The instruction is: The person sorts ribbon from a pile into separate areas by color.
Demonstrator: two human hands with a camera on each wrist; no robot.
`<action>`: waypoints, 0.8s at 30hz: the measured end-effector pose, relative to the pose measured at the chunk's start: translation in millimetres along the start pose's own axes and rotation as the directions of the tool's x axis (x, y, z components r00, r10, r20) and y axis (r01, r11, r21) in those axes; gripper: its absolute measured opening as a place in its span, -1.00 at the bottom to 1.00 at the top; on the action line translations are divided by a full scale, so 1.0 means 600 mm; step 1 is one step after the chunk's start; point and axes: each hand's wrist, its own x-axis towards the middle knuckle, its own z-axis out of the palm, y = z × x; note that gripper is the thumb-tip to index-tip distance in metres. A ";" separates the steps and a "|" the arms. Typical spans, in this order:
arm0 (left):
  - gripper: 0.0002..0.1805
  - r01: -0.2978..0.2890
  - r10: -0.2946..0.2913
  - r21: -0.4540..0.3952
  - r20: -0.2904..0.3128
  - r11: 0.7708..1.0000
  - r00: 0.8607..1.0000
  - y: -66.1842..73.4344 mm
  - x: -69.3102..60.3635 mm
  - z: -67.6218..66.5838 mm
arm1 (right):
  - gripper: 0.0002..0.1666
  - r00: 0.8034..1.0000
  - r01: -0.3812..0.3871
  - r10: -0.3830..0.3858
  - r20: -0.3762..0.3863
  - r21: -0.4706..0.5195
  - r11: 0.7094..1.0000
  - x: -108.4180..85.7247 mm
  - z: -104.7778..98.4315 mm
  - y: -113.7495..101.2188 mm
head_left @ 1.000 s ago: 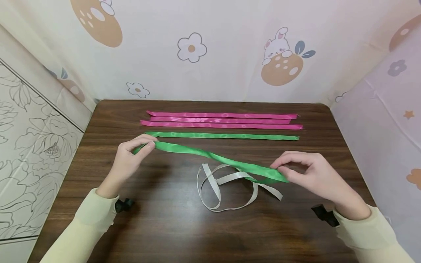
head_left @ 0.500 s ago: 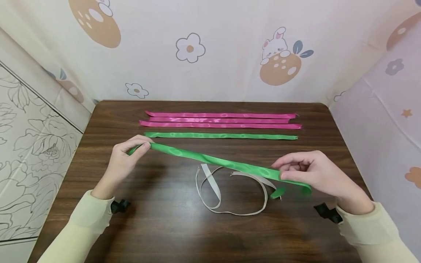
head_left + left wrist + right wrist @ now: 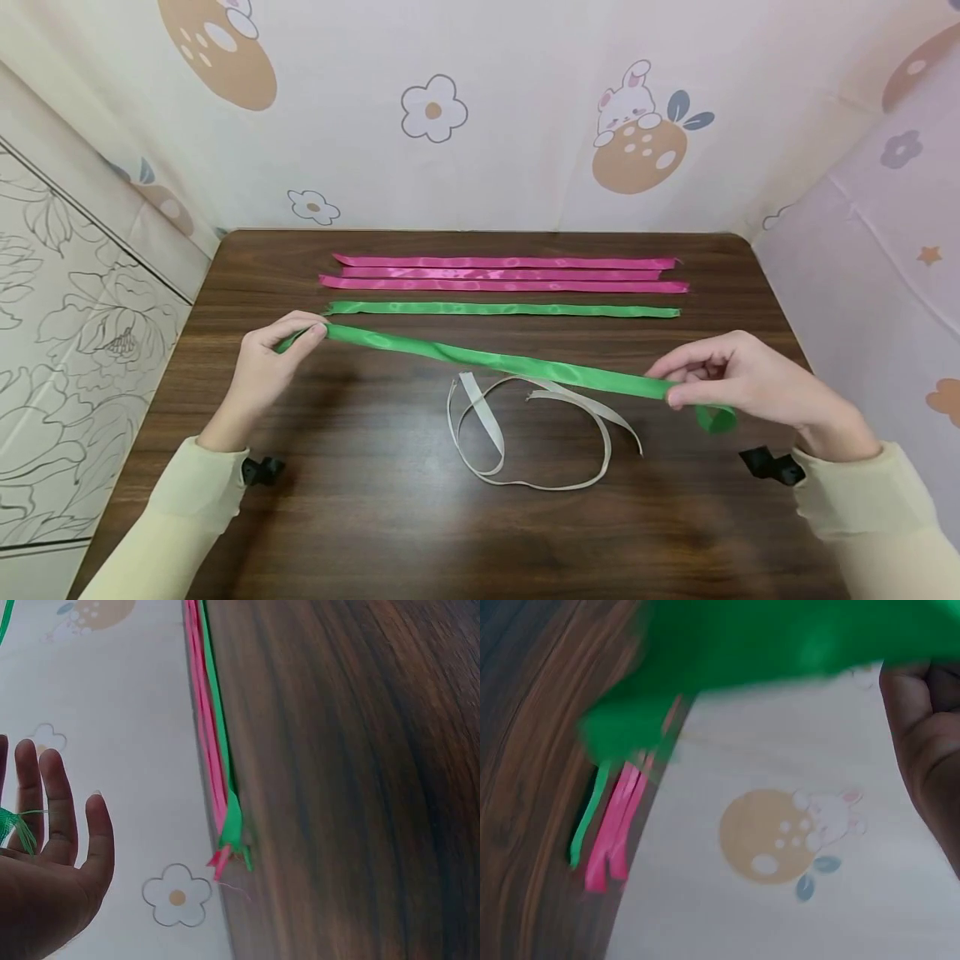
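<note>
A green satin ribbon is stretched between both hands above the table, sloping down to the right in the head view. My left hand pinches it close to its left end; in the left wrist view frayed green threads stick out by the fingers. The right hand pinches the ribbon between thumb and fingers, and its loose tail curls beneath that hand. In the right wrist view the ribbon is blurred across the top. Under it, a cream ribbon lies in loose loops on the table.
Three pink ribbons lie side by side along the table's far part. Another green ribbon lies straight just in front of them. The dark wooden table meets a patterned curtain at its back edge.
My hands have moved farther apart, pulling the green ribbon straighter. The right hand has slid along it toward its end, the tail shifting right off the cream ribbon.
</note>
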 end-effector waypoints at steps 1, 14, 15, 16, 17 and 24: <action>-0.84 0.008 -0.008 0.010 -0.001 1.000 1.000 -0.002 0.001 0.000 | -0.64 1.000 -0.020 0.020 -0.001 -0.007 1.000 -0.001 -0.005 0.004; -0.63 0.145 -0.143 0.055 -0.050 0.988 0.988 -0.033 0.017 -0.010 | -0.76 0.991 -0.132 0.133 0.018 -0.023 0.991 -0.005 -0.053 0.073; -0.62 0.157 -0.154 0.061 -0.051 0.986 0.987 -0.035 0.018 -0.011 | -0.75 0.991 -0.129 0.130 0.020 -0.024 0.991 -0.006 -0.055 0.077; -0.61 0.166 -0.163 0.065 -0.051 0.984 0.985 -0.037 0.019 -0.011 | -0.75 0.991 -0.131 0.132 0.020 -0.022 0.991 -0.007 -0.057 0.081; -0.60 0.172 -0.169 0.073 -0.050 0.982 0.984 -0.039 0.020 -0.012 | -0.75 0.991 -0.133 0.133 0.020 -0.023 0.991 -0.008 -0.059 0.085; -0.56 0.197 -0.192 0.089 -0.058 0.976 0.980 -0.049 0.027 -0.014 | -0.74 0.987 -0.156 0.157 0.022 -0.036 0.987 -0.012 -0.069 0.101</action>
